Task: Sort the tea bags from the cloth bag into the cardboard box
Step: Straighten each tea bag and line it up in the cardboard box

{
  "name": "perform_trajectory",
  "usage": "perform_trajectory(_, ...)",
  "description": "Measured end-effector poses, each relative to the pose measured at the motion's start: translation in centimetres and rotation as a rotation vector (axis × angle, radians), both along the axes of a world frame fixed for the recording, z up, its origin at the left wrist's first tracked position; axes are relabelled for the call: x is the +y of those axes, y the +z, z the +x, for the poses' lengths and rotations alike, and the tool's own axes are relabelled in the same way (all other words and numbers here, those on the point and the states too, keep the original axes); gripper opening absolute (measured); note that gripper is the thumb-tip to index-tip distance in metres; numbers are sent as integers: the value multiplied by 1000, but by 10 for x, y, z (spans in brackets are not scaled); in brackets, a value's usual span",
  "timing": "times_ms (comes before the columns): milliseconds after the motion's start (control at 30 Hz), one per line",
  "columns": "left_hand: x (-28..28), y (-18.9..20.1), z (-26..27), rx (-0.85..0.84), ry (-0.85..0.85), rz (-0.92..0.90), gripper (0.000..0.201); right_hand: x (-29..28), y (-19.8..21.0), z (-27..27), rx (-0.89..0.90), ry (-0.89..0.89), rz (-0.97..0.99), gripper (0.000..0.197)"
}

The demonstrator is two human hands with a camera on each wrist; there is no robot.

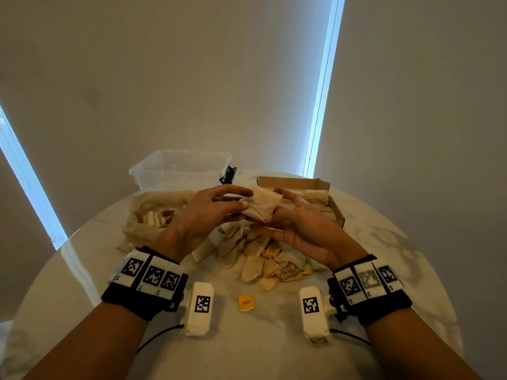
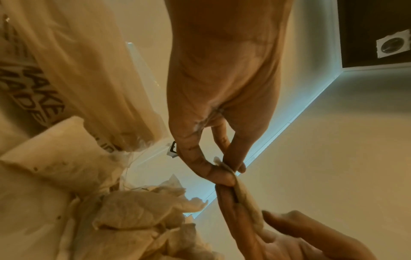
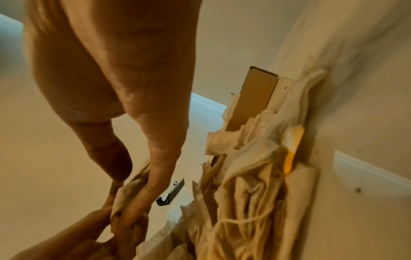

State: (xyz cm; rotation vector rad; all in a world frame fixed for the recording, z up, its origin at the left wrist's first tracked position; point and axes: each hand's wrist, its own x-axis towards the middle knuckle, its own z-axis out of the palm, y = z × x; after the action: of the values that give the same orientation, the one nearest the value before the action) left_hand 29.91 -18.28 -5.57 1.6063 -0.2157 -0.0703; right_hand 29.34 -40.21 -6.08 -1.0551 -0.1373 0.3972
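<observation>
Between my hands, raised over the table [image 1: 274, 338], hangs a tea bag [image 1: 262, 205]: my left hand [image 1: 211, 212] pinches its near corner, my right hand [image 1: 299, 226] cradles it with curled fingers. It looks beige and crumpled. Just beyond my right hand sits the cardboard box [image 1: 333, 204].

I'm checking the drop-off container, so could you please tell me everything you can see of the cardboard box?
The cardboard box is a shallow, open-topped tray of plain brown card with low walls. It rests flat on the marble-look table, at the far right, beside the clear plastic tub. Several pale tea bags already lie inside it. The right hand hovers just in front of it, hiding its near-left part; neither hand appears to touch it.
</observation>
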Motion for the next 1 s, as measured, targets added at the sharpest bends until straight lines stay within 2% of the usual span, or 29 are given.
perform_trajectory(333, -4, -1, 2, 230, -73, -71, 26, -6, 2, -1, -47, -36, -200, 34)
perform_trajectory(500, -2, -3, 3, 264, -107, -88, 30, -12, 4, 0, 17, 16, -219, 33)
perform_trajectory(733, -2, -2, 2, 195, -119, -106, 33, -11, 6, 1, -34, -64, -245, 36)
perform_trajectory(833, -2, -1, 1, 118, -98, -130, 31, -25, 22, 4, -59, -107, -255, 34)
perform_trajectory(933, 3, 2, 2, 80, -71, -151, 28, -57, 42, 24, -133, -245, -376, 28)
perform_trajectory(1000, 3, 2, 3, 85, -60, -158, 25, -79, 48, 42, -196, -302, -570, 28)
